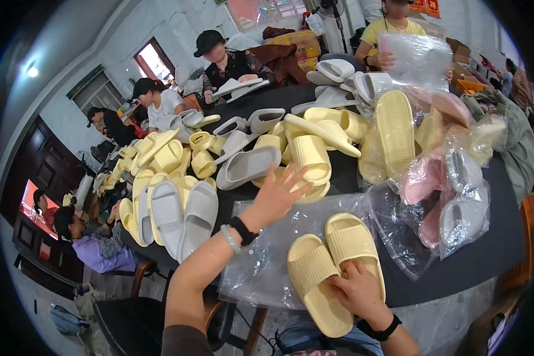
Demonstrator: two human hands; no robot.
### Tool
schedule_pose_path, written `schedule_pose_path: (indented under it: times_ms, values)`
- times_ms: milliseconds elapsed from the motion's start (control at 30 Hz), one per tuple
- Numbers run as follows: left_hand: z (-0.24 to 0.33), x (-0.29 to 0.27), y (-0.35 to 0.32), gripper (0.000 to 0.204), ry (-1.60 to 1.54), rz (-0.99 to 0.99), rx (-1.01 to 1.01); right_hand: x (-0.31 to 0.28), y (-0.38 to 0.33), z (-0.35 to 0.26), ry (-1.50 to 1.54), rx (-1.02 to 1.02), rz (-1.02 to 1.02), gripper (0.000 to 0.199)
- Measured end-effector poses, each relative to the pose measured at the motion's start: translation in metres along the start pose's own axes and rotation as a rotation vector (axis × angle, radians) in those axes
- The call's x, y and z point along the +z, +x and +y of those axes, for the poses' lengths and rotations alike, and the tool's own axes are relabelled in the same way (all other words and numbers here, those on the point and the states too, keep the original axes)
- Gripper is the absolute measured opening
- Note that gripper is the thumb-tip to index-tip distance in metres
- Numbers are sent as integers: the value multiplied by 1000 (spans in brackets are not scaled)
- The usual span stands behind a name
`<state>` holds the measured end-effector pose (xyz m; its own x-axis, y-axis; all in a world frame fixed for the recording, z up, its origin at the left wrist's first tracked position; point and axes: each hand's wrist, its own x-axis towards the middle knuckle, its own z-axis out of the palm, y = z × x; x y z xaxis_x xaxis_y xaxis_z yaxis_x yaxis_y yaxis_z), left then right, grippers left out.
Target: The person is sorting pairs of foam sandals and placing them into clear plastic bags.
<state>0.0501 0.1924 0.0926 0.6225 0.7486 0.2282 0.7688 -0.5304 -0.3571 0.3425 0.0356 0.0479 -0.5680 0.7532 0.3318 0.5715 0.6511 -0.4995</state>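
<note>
Right hand [356, 291] pinching pale yellow ribbed foam slides [329, 267] together, left hand [277, 193] spread, reaching toward heaped slippers [305, 157]; crinkled clear plastic bag [261, 261] underneath could perhaps slide, skewing the pair.

Bagged pink slippers [424, 178] lie right, grey slippers [184, 216] left, other seated people [225, 59] across the black table [486, 255].

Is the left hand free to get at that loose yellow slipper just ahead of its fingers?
Probably yes. The left hand is open and empty, its fingertips almost at the yellow slipper, with nothing lying between them.
</note>
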Motion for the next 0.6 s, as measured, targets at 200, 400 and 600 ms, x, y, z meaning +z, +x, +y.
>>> schedule_pose_path:
  times_ms: [200,400,600]
  values:
    - [13,31,25,69,150,-24,87,3,-3,-5,-34,22,-13,27]
    - [2,27,44,72,263,-140,158,2,-4,1,-23,8,-8,25]
    - [-48,43,8,59,283,-98,-14,2,-2,0,-21,5,-17,25]
